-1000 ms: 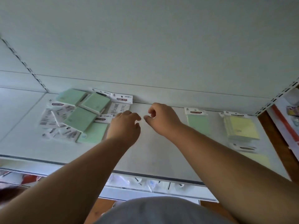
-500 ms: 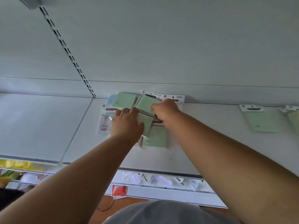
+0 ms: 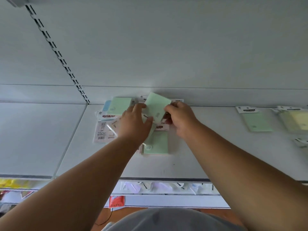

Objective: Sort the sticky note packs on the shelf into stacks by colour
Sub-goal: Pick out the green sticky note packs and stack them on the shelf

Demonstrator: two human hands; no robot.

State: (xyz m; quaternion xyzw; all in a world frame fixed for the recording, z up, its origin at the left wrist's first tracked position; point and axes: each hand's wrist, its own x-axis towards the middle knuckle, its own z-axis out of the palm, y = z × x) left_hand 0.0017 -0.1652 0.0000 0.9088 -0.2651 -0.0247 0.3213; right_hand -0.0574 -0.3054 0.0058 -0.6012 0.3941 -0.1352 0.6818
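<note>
Green pack (image 3: 157,105) lifted, tilted, above the jumbled pile (image 3: 116,120) at 12 o'clock on the shelf (image 3: 191,157); pinched by left hand (image 3: 133,125) and right hand (image 3: 180,119). Sorted green stack (image 3: 257,121) at 3 o'clock.

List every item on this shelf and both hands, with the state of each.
Left hand: grips the raised green pack from the left.
Right hand: pinches the same pack's right edge.
Raised green pack: lifted, tilted above the pile.
Mixed pile: unsorted, packs overlapping.
Lone green pack: flat on the shelf, apart to the right.
Yellow packs: stacked at the far right.
</note>
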